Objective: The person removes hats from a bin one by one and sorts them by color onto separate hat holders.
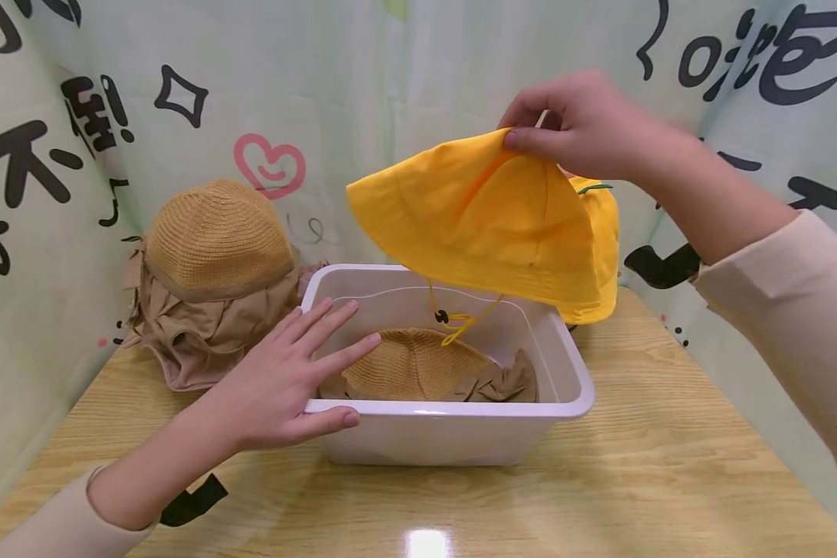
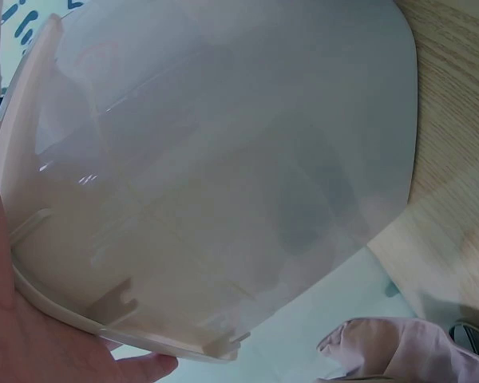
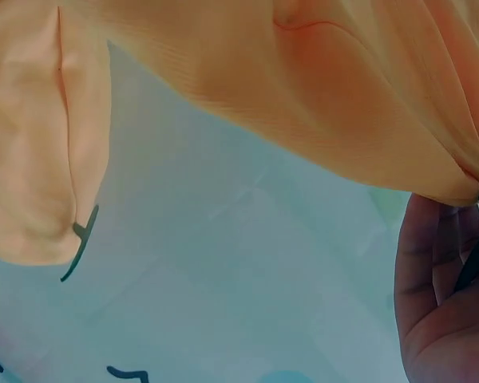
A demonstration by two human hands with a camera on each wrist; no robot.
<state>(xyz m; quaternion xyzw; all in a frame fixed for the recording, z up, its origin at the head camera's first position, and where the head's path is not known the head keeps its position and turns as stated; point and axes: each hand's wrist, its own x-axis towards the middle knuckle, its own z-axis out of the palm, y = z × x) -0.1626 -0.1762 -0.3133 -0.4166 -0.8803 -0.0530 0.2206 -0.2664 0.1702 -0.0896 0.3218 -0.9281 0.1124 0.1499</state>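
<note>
My right hand [image 1: 579, 128] pinches the crown of a yellow bucket hat [image 1: 481, 217] and holds it up over a white plastic tub [image 1: 453, 409]. The hat hangs brim down, and its yellow chin cord [image 1: 463, 319] with a black toggle dangles into the tub. In the right wrist view the fingers [image 3: 419, 263] grip the hat at its top, beside a dark green strip. My left hand [image 1: 286, 380] lies across the tub's front left corner, fingers spread and straight, thumb outside the rim. Inside the tub sits a tan woven hat [image 1: 418, 364] with brown fabric.
At the left stands a stack of hats [image 1: 216, 240], woven tan on top and brown and pinkish cloth below. Another yellow hat [image 1: 603, 248] with a green stem is behind the tub's right side. A printed curtain [image 1: 390, 93] surrounds the wooden table [image 1: 669, 434].
</note>
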